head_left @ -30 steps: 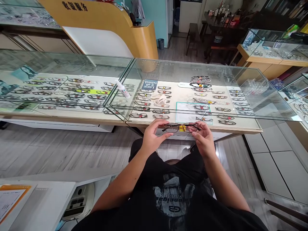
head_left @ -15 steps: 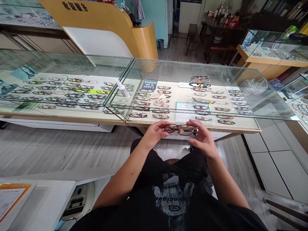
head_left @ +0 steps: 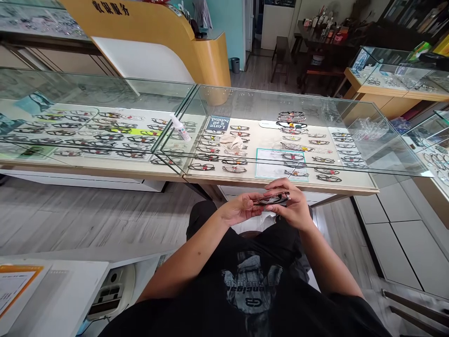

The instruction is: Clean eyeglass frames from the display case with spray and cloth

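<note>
A pair of dark reddish-brown glasses (head_left: 275,199) is held between my two hands, above my lap and just in front of the display case. My left hand (head_left: 242,208) pinches its left end with the fingertips. My right hand (head_left: 294,206) has its fingers around the right end, thumb below and fingers above. The frame is seen nearly edge-on. Behind it, rows of glasses lie inside the glass case (head_left: 351,189). A white bottle (head_left: 180,127) and a crumpled beige cloth (head_left: 231,141) rest on the case's glass top.
A second glass case (head_left: 105,172) adjoins on the left. Farther back are a yellow counter (head_left: 210,61), a dark bench (head_left: 280,51) and a small bin (head_left: 235,64). A white table (head_left: 70,290) is at the lower left, and a case with a wooden base (head_left: 396,89) at the right.
The glasses have tilted from facing up to nearly edge-on and moved slightly down and right. My left hand has moved right and down, closer to my right hand, which has closed in around the frame.
</note>
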Motion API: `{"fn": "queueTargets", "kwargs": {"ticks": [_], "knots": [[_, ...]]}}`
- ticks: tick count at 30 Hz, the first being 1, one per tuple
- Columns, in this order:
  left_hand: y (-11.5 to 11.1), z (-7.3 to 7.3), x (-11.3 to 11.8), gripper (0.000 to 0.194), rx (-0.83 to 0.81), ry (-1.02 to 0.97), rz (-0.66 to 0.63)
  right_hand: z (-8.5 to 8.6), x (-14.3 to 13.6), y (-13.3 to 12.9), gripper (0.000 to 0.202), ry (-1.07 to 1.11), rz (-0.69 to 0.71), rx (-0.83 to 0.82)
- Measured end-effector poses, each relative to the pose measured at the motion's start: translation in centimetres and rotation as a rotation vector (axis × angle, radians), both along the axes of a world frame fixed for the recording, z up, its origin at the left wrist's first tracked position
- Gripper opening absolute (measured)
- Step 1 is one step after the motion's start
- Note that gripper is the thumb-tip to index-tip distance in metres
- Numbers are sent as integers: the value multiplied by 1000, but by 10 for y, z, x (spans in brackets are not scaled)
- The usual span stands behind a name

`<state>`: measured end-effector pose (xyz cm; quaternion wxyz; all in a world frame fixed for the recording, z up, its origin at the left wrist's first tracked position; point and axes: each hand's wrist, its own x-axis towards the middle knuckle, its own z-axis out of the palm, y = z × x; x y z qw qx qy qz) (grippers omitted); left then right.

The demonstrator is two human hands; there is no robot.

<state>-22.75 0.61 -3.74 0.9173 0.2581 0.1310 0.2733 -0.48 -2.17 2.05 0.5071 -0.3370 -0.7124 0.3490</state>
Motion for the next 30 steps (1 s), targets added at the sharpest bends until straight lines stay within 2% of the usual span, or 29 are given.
{"fn": "queueTargets", "kwargs": {"ticks": [3,6,8,12,15,18,21,25,28,30], "knots": [[-1,-9,1,66,-40,-30,-7,3,1,0,34,-9,21,-23],[-3,-20,1,58,-86,-33,-10,7,5,3,38,-6,128,-59],[-5,-27,2,56,-111,-39,-29,8,8,6,29,12,194,-78],[-9,-39,4,52,-146,-72,-69,7,8,9,15,43,232,-102],[-11,-39,7,45,-148,-98,-87,8,2,9,12,48,258,-103],[-7,-27,11,47,-110,-99,-142,21,2,17,11,22,250,-82],[0,-10,9,61,-52,-67,-127,48,20,47,13,-150,130,54],[5,-2,-1,63,-63,-8,-24,81,67,120,25,-743,-221,221],[2,-7,-7,56,-119,37,33,85,100,173,28,-1156,-410,172],[-1,-13,-9,51,-162,56,58,80,112,198,28,-1325,-440,120]]}}
